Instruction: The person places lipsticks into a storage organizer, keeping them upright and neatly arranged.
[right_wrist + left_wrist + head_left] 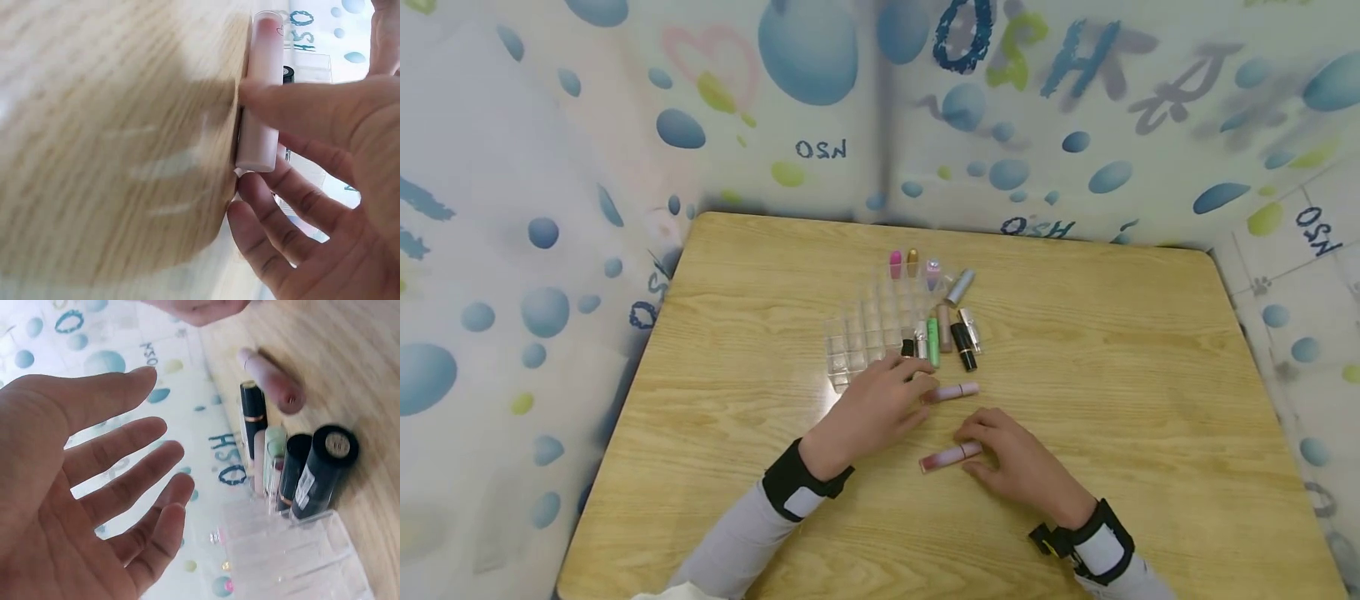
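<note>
My right hand (pixel 1022 467) pinches a pink lip gloss tube (pixel 942 458) between thumb and fingers at its pale cap end, low over the wooden table. In the right wrist view the thumb crosses the front of this tube (pixel 261 140). My left hand (pixel 876 408) hovers with loosely bent fingers and holds nothing. Close to its fingertips a second pink lip gloss tube (pixel 961 390) lies on the table; the left wrist view shows this tube (pixel 272 380) apart from the hand. The clear stepped lipstick organizer (pixel 868 321) stands just beyond the left hand, which hides its front corner.
Along the organizer's right side are a green tube (pixel 933 342), a black lipstick (pixel 962 346), a clear-and-silver tube (pixel 970 331) and a silver tube (pixel 961 287). Pink (pixel 895 264) and gold (pixel 912 262) lipsticks stand at its back. A patterned curtain (pixel 820 175) borders the table (pixel 1112 375).
</note>
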`<state>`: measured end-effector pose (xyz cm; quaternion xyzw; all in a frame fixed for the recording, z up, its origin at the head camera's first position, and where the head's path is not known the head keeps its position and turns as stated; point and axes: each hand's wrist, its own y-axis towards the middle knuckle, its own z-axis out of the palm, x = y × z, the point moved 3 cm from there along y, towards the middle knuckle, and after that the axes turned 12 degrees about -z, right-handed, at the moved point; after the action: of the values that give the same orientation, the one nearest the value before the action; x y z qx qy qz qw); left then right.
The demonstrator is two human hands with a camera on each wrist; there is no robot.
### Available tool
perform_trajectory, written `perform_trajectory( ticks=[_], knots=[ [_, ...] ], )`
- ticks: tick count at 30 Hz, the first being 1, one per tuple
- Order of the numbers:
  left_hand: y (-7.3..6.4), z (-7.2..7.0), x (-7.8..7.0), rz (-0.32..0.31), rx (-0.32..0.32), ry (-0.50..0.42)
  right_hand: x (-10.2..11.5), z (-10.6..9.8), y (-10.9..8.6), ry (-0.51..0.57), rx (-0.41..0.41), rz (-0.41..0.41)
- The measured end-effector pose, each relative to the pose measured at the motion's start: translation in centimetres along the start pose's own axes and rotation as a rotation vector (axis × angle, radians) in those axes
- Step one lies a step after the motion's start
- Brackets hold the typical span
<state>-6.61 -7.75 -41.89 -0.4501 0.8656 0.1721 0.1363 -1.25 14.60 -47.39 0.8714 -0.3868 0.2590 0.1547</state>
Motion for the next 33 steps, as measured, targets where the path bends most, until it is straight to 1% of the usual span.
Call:
perform_trajectory(
  ticks=[3,5,11,16,19,22,24,28,31,33],
  knots=[
    [-0.3,0.4,-0.5,0.005,0.056,-0.001,0.1,0.0,-0.1,-0.019,-0.012,-0.012],
    [-0.4,0.7,-0.6,0.004,0.080,0.000,0.2,0.1,-0.1,-0.014,-0.029,-0.029],
    [-0.6,1.5,-0.7,0.009,0.122,-0.002,0.3,0.5,-0.1,0.017,-0.053,-0.021],
    [-0.4,2.0,-0.9,0.031,0.182,-0.040,0.3,0.7,-0.2,-0.002,-0.060,-0.028],
    [-0.3,2.3,-1.1,0.028,0.233,-0.065,0.3,0.7,-0.1,-0.012,-0.075,-0.030],
    [-0.3,2.4,-1.1,0.024,0.265,-0.071,0.4,0.6,0.0,-0.003,-0.101,-0.025],
    [-0.4,2.4,-1.1,0.031,0.272,-0.067,0.6,0.5,0.1,0.006,-0.119,-0.021],
    [-0.5,2.4,-1.2,0.048,0.264,-0.078,0.8,0.1,0.4,0.017,-0.162,-0.010],
    [-0.4,2.4,-1.1,0.038,0.254,-0.090,0.8,-0.3,0.6,0.027,-0.189,-0.010],
    [-0.4,2.4,-1.0,0.026,0.243,-0.083,0.8,-0.5,0.7,0.031,-0.200,-0.018]
  ],
)
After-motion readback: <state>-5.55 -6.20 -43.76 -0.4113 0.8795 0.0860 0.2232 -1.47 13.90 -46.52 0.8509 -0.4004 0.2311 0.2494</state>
